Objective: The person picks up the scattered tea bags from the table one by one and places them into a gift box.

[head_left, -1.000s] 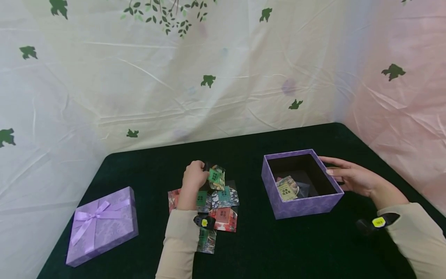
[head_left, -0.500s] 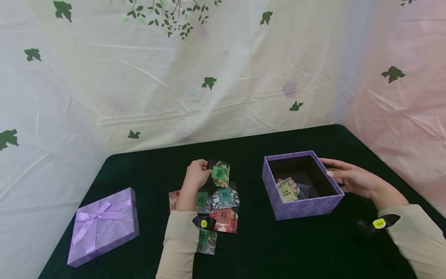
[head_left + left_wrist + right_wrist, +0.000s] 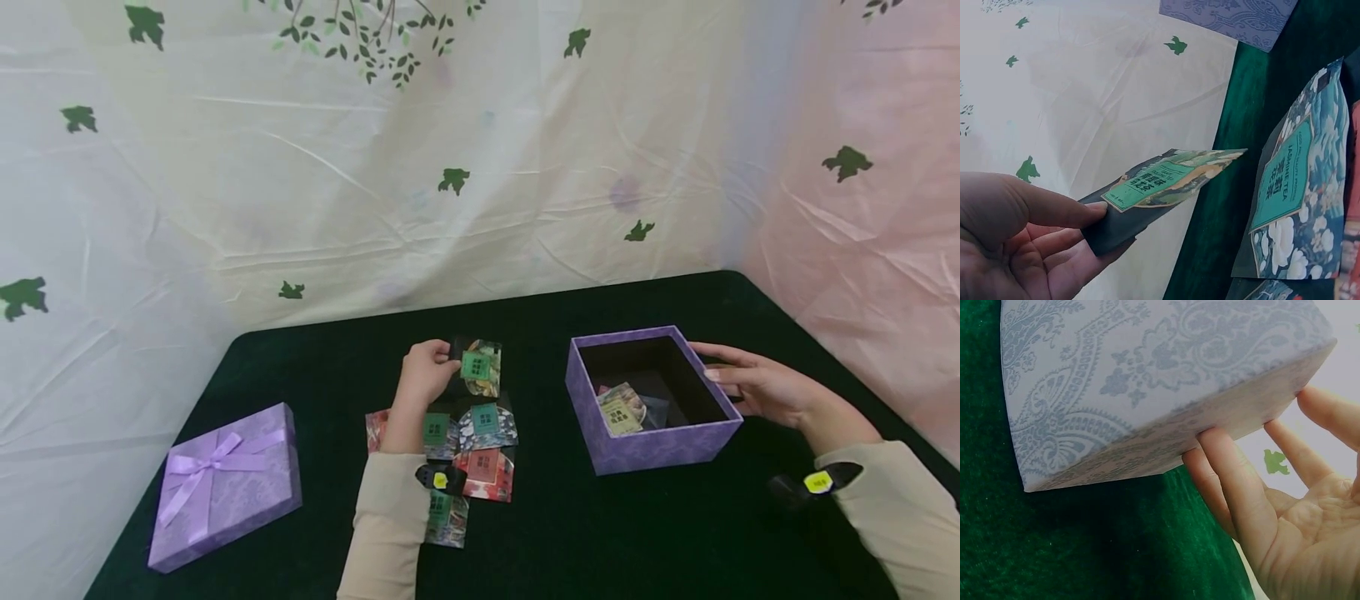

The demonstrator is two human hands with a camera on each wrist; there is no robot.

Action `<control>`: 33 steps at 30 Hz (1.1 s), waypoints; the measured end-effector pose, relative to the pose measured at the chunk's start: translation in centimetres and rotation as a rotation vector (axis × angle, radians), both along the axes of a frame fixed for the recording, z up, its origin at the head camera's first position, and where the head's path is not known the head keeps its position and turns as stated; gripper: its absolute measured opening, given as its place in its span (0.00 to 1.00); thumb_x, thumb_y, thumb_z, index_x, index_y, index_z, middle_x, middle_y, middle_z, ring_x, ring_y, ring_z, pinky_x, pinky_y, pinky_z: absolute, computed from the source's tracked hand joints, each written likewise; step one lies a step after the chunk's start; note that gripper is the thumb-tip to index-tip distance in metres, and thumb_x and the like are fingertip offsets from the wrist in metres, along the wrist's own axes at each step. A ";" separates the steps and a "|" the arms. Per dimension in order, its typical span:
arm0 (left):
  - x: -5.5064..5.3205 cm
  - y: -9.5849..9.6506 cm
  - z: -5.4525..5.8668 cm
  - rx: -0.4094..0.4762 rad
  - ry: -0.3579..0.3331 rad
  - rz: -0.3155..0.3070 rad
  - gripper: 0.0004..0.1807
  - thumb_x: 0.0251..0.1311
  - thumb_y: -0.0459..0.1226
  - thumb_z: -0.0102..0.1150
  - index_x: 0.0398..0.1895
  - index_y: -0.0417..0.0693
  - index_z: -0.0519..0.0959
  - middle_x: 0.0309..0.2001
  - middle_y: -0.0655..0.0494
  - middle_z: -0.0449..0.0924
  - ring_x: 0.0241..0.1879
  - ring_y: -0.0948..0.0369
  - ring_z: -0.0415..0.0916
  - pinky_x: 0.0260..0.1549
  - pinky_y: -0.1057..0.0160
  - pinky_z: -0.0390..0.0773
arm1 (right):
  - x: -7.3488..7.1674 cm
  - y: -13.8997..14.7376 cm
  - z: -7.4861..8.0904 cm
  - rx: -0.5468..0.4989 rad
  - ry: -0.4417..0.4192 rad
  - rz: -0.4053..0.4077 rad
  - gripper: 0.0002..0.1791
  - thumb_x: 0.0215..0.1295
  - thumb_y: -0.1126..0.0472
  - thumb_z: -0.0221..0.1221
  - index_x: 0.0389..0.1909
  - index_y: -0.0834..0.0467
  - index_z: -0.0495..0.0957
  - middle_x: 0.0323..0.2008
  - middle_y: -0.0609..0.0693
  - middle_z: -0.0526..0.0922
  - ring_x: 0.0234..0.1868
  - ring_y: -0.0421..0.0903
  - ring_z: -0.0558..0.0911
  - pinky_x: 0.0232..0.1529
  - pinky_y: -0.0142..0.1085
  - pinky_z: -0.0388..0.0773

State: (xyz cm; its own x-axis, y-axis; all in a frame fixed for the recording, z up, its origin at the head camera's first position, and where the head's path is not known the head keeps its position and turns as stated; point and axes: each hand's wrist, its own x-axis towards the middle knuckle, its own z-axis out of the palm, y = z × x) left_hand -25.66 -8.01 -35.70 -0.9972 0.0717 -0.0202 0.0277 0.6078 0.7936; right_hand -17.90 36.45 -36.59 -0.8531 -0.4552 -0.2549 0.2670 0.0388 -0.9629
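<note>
My left hand (image 3: 426,372) pinches a green-labelled tea sachet (image 3: 1147,187) by its dark end, thumb on top and fingers beneath. The sachet is held above several other tea sachets laid on the table; one of these, the jasmine tea sachet (image 3: 1285,187), has blue and white flower print. My forearm hides part of the group. At the right, my right hand (image 3: 780,390) touches the side of an open purple box (image 3: 667,448), its fingers spread and mostly straight against the wall (image 3: 1210,425). A few sachets, one with a yellow label (image 3: 619,417), lie inside the box.
A purple lid (image 3: 247,483) with a ribbon bow lies at the left of the dark green table (image 3: 570,533). A red sachet (image 3: 483,473) lies among the group. Behind the table hangs a pale cloth (image 3: 337,208) with green leaf prints.
My left hand has shifted slightly, carrying the pinched sachet a little up and to the right, and its label now faces the camera more squarely. My right hand stays at the box.
</note>
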 end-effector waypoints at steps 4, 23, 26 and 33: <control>0.0 0.0 0.1 0.024 0.013 0.001 0.16 0.62 0.32 0.57 0.52 0.34 0.76 0.49 0.37 0.80 0.51 0.46 0.77 0.48 0.49 0.78 | 0.1 -0.2 0.2 0.003 -0.004 0.003 0.22 0.75 0.62 0.41 0.57 0.31 0.69 0.52 0.38 0.81 0.51 0.40 0.81 0.50 0.43 0.78; 0.8 0.5 1.3 0.360 -0.164 -0.104 0.15 0.64 0.32 0.56 0.52 0.37 0.73 0.49 0.39 0.78 0.47 0.50 0.78 0.48 0.49 0.79 | 0.1 -0.1 0.1 0.023 -0.002 -0.001 0.22 0.75 0.61 0.41 0.57 0.30 0.68 0.53 0.37 0.80 0.52 0.39 0.80 0.51 0.44 0.77; 0.9 0.6 1.5 0.370 -0.164 -0.118 0.15 0.64 0.32 0.56 0.52 0.36 0.73 0.49 0.40 0.78 0.46 0.51 0.78 0.48 0.49 0.79 | 0.1 -0.1 0.1 0.029 -0.006 -0.009 0.22 0.75 0.61 0.41 0.56 0.30 0.68 0.52 0.36 0.80 0.52 0.39 0.80 0.51 0.44 0.77; 1.4 0.9 1.9 0.429 -0.188 -0.142 0.15 0.65 0.30 0.53 0.54 0.37 0.72 0.50 0.40 0.77 0.44 0.53 0.78 0.47 0.52 0.80 | 0.1 0.0 0.1 0.042 -0.002 -0.013 0.21 0.75 0.60 0.42 0.56 0.30 0.68 0.52 0.36 0.80 0.52 0.39 0.80 0.50 0.44 0.77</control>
State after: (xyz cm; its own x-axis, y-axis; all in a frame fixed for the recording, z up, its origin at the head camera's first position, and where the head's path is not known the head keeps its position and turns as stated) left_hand -24.24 -7.11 -33.84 -0.9589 0.2480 -0.1378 -0.0812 0.2255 0.9709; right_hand -17.76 36.41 -36.47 -0.8582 -0.4331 -0.2758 0.2700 0.0761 -0.9598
